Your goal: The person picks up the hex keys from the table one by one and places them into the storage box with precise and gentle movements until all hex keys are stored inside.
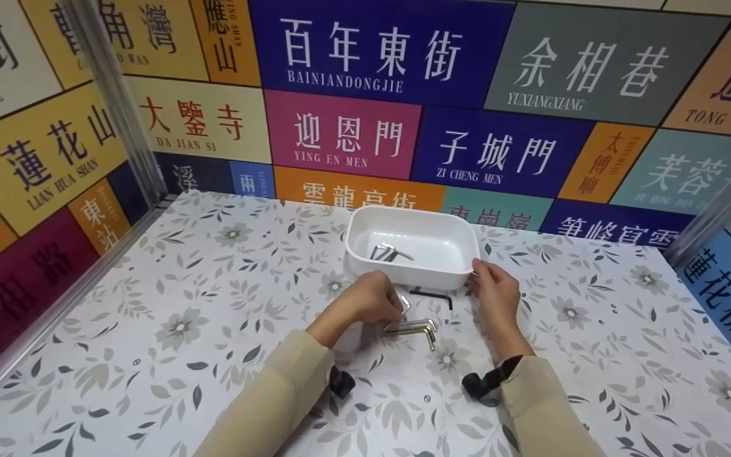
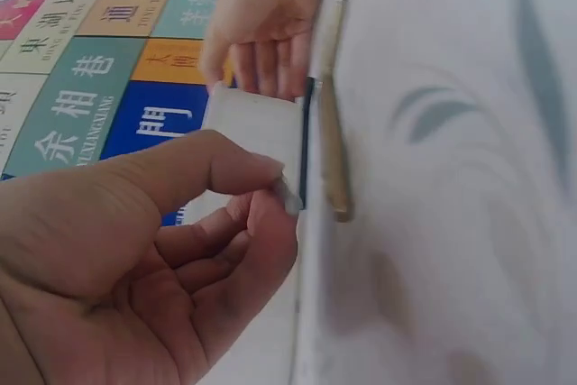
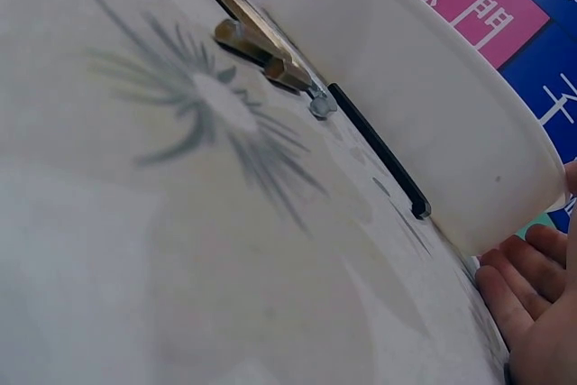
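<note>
Between thumb and fingertips, my left hand (image 1: 375, 298) pinches a silver hex key (image 2: 287, 194), its bent end showing in the head view. My right hand (image 1: 497, 295) grips the front right corner of a white plastic tub (image 1: 413, 274), thumb near the rim and fingers against the outside. Several hex keys (image 1: 386, 252) lie in the left part of the tub. On the tabletop just in front of it is a black hex key (image 3: 383, 151). Nearer, to the right of my left hand, brass-coloured and silver hex keys (image 1: 413, 330) lie bunched together.
A flower-patterned white cloth covers the table (image 1: 226, 324). Behind the tub stands a wall (image 1: 340, 139) of coloured panels with Chinese lettering. Metal posts (image 1: 124, 101) rise at the table's back corners.
</note>
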